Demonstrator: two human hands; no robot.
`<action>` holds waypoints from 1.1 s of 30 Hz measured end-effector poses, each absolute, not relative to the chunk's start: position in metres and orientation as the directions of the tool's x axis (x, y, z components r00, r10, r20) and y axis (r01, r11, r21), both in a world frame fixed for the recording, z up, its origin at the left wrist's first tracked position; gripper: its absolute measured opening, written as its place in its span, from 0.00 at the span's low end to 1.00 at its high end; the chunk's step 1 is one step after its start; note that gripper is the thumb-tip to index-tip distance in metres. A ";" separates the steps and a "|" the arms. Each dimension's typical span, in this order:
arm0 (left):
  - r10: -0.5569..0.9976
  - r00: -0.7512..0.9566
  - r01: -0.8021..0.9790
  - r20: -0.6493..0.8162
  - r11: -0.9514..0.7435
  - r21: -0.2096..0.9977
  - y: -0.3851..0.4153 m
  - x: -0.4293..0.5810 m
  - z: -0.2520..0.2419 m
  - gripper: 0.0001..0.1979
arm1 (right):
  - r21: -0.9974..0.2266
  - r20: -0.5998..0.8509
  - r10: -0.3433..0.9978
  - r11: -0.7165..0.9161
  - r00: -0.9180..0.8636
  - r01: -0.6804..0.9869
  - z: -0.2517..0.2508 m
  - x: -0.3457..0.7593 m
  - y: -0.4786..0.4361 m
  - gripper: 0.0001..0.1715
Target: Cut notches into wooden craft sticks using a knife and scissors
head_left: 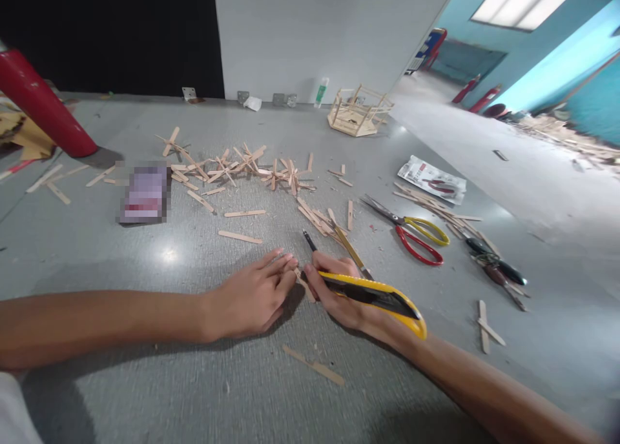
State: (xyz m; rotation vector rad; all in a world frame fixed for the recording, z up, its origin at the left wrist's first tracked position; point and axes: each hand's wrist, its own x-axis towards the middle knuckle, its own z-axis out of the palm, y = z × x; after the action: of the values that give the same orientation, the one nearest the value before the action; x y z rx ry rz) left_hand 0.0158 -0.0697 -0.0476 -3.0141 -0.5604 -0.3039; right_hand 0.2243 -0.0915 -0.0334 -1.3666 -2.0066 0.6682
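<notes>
My right hand point(334, 286) is closed around a yellow utility knife point(372, 292) with a black inlay, its rear end pointing to the lower right. The knife's front end meets a wooden craft stick point(305, 285) on the table. My left hand point(256, 289) has its fingers drawn together and its fingertips on that stick, close to the knife; they partly cover the stick. A dark pen-like tool point(310, 240) and a thin tan tool point(349, 244) lie just beyond my right hand. Nearer to me rests a notched craft stick point(314, 365).
Loose craft sticks point(242, 166) are heaped at the back. Right of them lie red-and-yellow-handled scissors point(411, 230), dark-handled pliers point(496, 263) and a white packet point(433, 178). A stick-built hexagonal frame point(356, 122), a glue tube point(321, 92), a blurred phone-like object point(145, 193) and a red cylinder point(48, 105) stand or lie farther off.
</notes>
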 end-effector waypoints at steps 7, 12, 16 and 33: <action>0.344 0.918 0.350 0.197 -0.937 0.004 -0.069 0.014 -0.046 0.24 | -0.733 0.206 0.955 0.294 -0.211 0.613 -0.040 0.230 -0.092 0.21; 0.349 0.926 0.347 0.147 -0.937 0.041 -0.070 0.013 -0.043 0.25 | -0.770 0.157 0.962 0.262 -0.224 0.582 -0.036 0.227 -0.090 0.23; 0.368 0.916 0.358 0.159 -0.930 0.089 -0.069 0.012 -0.046 0.26 | -0.787 0.124 0.967 0.233 -0.223 0.571 -0.031 0.224 -0.091 0.22; 0.381 0.903 0.369 0.199 -0.925 0.094 -0.065 0.013 -0.048 0.27 | -0.699 0.134 0.969 0.241 -0.208 0.674 -0.027 0.221 -0.090 0.21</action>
State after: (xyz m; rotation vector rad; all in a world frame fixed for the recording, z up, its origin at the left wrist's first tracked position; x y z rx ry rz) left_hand 0.0132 -0.0654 -0.0484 -3.1172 -0.6151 -0.3431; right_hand 0.2207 -0.0900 -0.0270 -1.4953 -1.9598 0.6868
